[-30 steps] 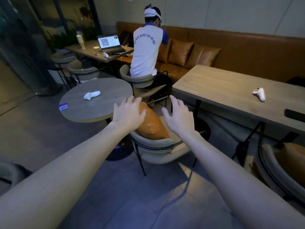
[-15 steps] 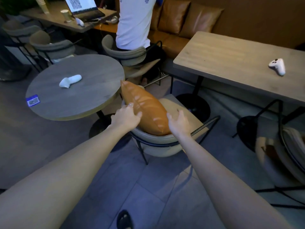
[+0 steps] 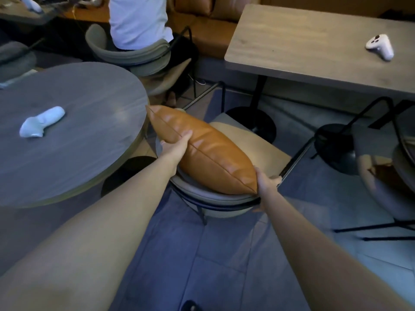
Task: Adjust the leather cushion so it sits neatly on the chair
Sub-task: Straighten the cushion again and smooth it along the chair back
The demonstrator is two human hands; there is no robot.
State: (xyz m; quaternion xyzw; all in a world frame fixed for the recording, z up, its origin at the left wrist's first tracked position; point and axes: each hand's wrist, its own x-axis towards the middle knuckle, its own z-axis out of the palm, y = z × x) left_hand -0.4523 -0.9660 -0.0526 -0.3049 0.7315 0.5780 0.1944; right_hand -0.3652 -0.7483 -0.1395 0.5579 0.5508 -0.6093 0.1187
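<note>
A tan leather cushion (image 3: 208,149) stands on its edge along the curved backrest of a grey chair (image 3: 215,202) with a beige seat. It runs diagonally from upper left to lower right. My left hand (image 3: 174,148) grips its left side, thumb over the top seam. My right hand (image 3: 266,184) holds the cushion's lower right corner, fingers wrapped behind it and partly hidden.
A round grey table (image 3: 85,131) with a white controller (image 3: 41,122) stands close on the left. A rectangular wooden table (image 3: 314,48) with another controller (image 3: 380,46) is at the right. A seated person (image 3: 139,21) is behind the chair. Another chair (image 3: 386,180) is at far right.
Both hands went from hovering over the cushion to gripping it at its two ends. The view has tilted down and moved closer to the chair.
</note>
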